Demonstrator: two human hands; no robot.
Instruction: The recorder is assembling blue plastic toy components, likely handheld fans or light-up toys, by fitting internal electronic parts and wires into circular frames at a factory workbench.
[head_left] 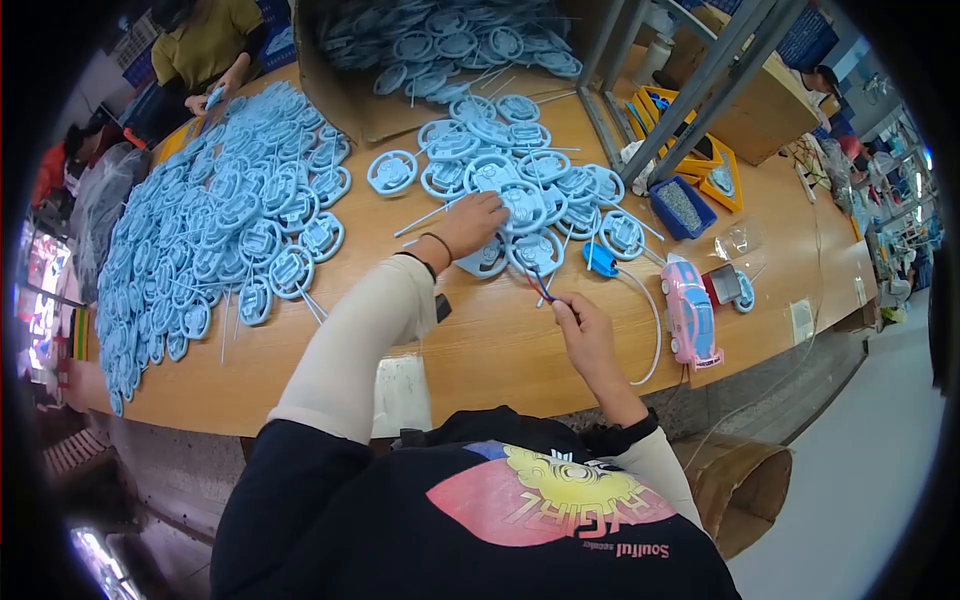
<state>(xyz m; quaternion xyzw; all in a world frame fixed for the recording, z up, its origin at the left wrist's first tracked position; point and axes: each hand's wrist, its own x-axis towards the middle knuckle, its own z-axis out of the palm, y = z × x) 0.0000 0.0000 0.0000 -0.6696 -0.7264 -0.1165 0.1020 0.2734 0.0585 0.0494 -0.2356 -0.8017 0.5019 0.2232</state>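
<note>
Light blue toy steering wheels [490,172] lie heaped on the table ahead of me, several with thin blue rods. My left hand [472,222] reaches over the near left side of this heap, its bent fingers against the edge of a steering wheel [522,206]. Below and to the right, my right hand [585,335] pinches a slim dark blue and red stick-like tool [537,286]. The tool's far end points at a steering wheel [535,252] on the heap's near edge; I cannot tell whether they touch. A small bright blue block [600,260] with a white cable lies right of it.
A larger heap of steering wheels [225,215] covers the table's left. More fill a cardboard box [350,95] behind. A pink toy car [690,312], a blue tub [682,208] of small parts, yellow trays [725,178] and a metal frame [612,130] stand right. A co-worker [205,50] sits far left.
</note>
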